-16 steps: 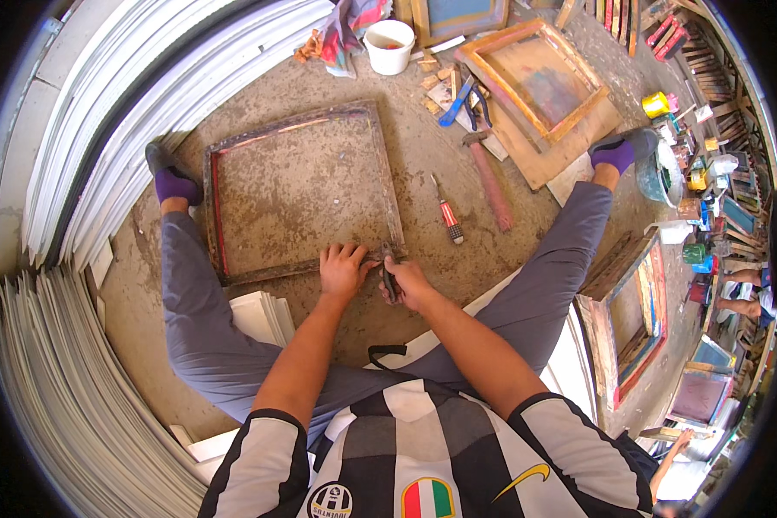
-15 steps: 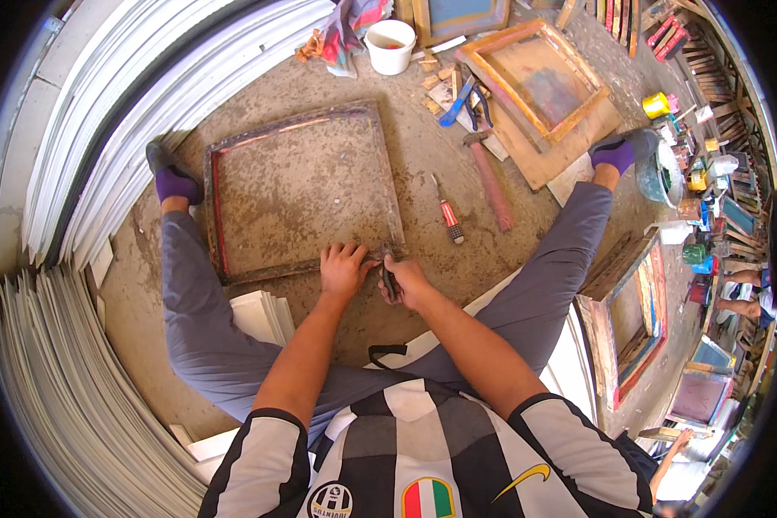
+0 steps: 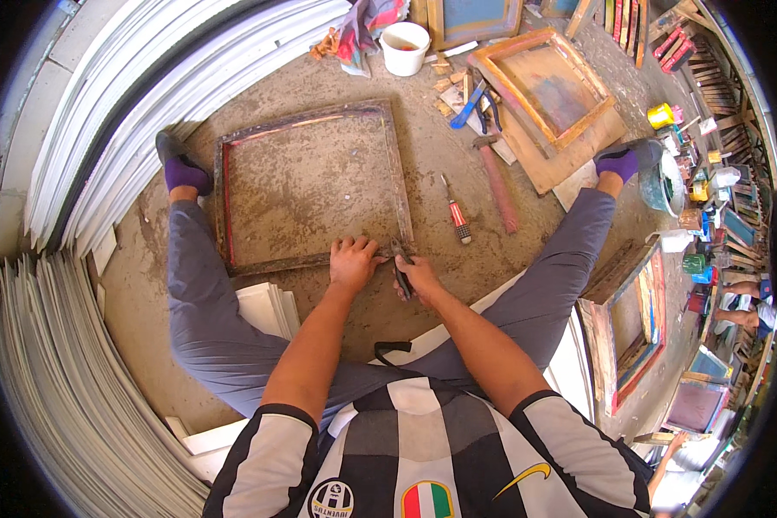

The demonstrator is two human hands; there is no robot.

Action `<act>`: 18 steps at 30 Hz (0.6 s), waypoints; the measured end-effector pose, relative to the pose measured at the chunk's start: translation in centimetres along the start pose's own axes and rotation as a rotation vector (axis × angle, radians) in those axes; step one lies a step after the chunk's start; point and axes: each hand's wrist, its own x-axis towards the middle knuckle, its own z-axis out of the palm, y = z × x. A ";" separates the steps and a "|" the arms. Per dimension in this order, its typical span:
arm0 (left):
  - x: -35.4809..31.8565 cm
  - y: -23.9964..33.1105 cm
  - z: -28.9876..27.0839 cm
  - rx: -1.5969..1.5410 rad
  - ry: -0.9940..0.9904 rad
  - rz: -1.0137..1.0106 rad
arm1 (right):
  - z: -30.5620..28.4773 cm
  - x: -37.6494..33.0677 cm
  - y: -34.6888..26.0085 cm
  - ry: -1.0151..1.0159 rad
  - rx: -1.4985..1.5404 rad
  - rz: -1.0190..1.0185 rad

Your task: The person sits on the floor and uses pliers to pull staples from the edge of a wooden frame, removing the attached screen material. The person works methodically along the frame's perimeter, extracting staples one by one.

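Note:
An old wooden frame point(image 3: 401, 177) with dark, worn bars lies flat on the floor between my legs. My left hand point(image 3: 352, 264) grips its near bar close to the near right corner, fingers curled over the wood and thumb toward the corner. In my right hand point(image 3: 420, 278) is a pair of dark pliers point(image 3: 399, 252), its jaws at that corner; whether they bite on anything is too small to tell. Right of the frame lie a screwdriver point(image 3: 457, 216) with a red and black handle and a hammer point(image 3: 496, 187) with a reddish handle.
Blue-handled pliers point(image 3: 468, 105) lie among wood scraps by a framed screen point(image 3: 562, 129) on a board. A white bucket point(image 3: 404, 49) stands at the back. Stacked white sheets point(image 3: 86, 388) line the left; frames point(image 3: 611, 345) and paint pots point(image 3: 660, 116) the right.
The pliers' jaws show more plainly at the corner, and my right hand has turned slightly. My left hand stays on the near bar. The whole view has shifted a little.

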 end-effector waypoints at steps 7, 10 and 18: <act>0.2 0.2 -0.7 0.022 -0.064 -0.021 | -0.8 0.9 1.7 0.073 -0.401 -0.311; 0.0 0.4 -0.6 0.026 -0.043 -0.011 | -1.1 0.3 2.1 0.188 -0.876 -0.656; 0.0 0.3 -0.6 0.015 -0.009 -0.019 | -2.5 -1.3 -0.4 0.028 -0.174 -0.267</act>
